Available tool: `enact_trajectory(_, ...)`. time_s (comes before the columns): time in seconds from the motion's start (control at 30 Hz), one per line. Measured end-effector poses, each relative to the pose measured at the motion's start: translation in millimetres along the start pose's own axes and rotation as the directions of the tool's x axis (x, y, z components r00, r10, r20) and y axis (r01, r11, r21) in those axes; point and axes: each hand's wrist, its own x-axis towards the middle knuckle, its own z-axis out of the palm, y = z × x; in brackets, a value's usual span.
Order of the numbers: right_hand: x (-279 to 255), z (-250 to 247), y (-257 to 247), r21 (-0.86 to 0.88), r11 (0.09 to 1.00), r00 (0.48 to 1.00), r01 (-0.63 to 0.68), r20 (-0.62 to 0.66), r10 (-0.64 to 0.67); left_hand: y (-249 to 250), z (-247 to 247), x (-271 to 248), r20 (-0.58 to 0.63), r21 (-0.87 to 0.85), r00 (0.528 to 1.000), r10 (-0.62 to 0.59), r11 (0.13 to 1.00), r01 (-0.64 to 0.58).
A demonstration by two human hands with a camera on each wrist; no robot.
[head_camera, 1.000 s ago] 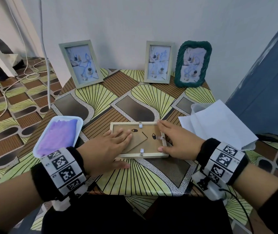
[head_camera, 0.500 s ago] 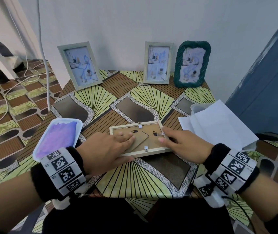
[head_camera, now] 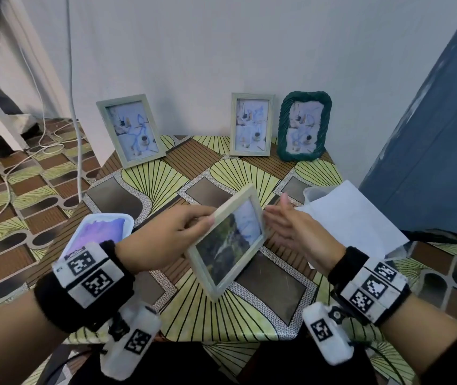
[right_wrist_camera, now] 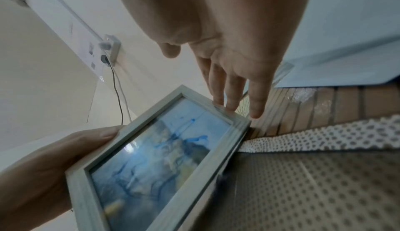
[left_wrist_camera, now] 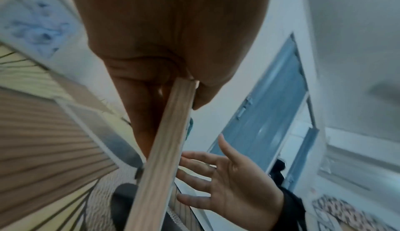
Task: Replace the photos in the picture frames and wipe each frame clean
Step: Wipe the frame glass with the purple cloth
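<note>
The table wears a cloth of yellow-green fans lined in black, brown ribbed panels and white bands dotted grey. At its 12 o'clock edge two pale grey-green frames and a dark green rope-textured frame show pale blue prints, while the pale wood-grain frame at centre holds a dark green and blue picture, perhaps a landscape, blurred. At 9 o'clock a white tray carries a purple cloth; white paper lies at 3 o'clock.
</note>
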Motion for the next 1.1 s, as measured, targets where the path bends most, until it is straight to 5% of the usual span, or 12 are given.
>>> enact_trajectory(0.13,-2,10,5,-0.214,0.973,0.991,0.082,0.124,-0.056,-13,5,-10,-0.094,-0.294,0.967,-0.237,0.934,0.201)
enact_trajectory(0.27,-7,20,10,-0.622,0.766,0.981,0.166,0.184,-0.063,-31,7,-19,-0.132,-0.433,0.925,-0.356,0.860,0.269)
enact_trajectory(0.33,-9,25,11,-0.689,0.690,0.971,0.222,0.223,-0.089,-39,8,-23,-0.161,-0.493,0.908,-0.387,0.828,0.266)
enact_trajectory(0.47,-9,37,6,-0.689,0.680,0.964,0.249,0.247,-0.103,-51,13,-27,-0.242,-0.545,0.856,-0.457,0.794,0.269)
enact_trajectory(0.63,0,49,2,-0.717,0.644,0.945,0.265,0.327,-0.025,-56,19,-35,-0.216,-0.376,0.909,-0.357,0.890,0.260)
enact_trajectory(0.73,5,51,5,-0.822,0.501,0.943,0.269,0.331,0.036,-57,19,-40,-0.208,-0.309,0.922,-0.326,0.917,0.254)
enact_trajectory(0.9,3,49,7,-0.905,0.343,0.950,0.253,0.299,0.088,-55,12,-48,-0.160,0.064,0.957,-0.240,0.965,0.253)
enact_trajectory(1.1,1,50,6,-0.920,0.281,0.955,0.272,0.294,0.040,-58,-8,-61,-0.409,0.397,0.912,-0.046,0.890,0.223)
